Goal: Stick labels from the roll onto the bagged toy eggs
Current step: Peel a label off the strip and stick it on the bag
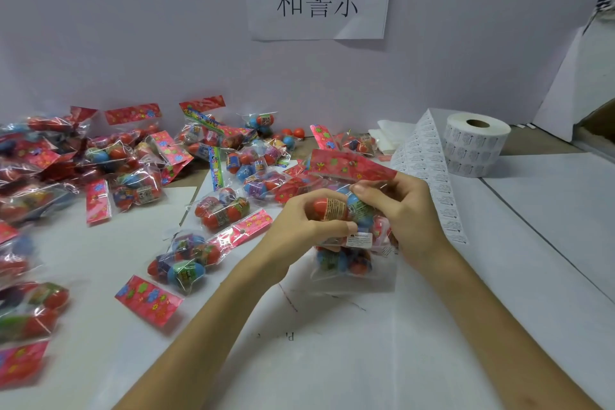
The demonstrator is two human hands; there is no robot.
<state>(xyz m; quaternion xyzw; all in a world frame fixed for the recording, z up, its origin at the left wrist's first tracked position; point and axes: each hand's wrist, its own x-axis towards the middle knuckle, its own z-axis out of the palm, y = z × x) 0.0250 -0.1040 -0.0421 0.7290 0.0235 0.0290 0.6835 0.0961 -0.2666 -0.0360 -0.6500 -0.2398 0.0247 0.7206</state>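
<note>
Both hands are close together over the middle of the table (532, 243), and both hold the same bag (346, 263) of toy eggs, lifted a little above the surface. The left hand (299, 226) has its fingers curled round the left side of the bag, with the thumb lying just beside a small white label (361, 239) that already sits on the plastic. The right hand (409, 213) pinches the upper part of the bag, just under the red header card (349, 166). The bag hangs with its long axis running away from the person, card at the far end and eggs at the near end. I judge that this label is being pressed flat and that the next one must then be fetched. For that move the important relation is this: the strip of labels (429, 170) lies just to the right of the right hand, partly behind it, and runs from the roll (476, 146) at the far right towards the person. So the right hand is clearly nearer to it. The pile of other bags (133, 156) lies to the left, nearer to the left hand.
</note>
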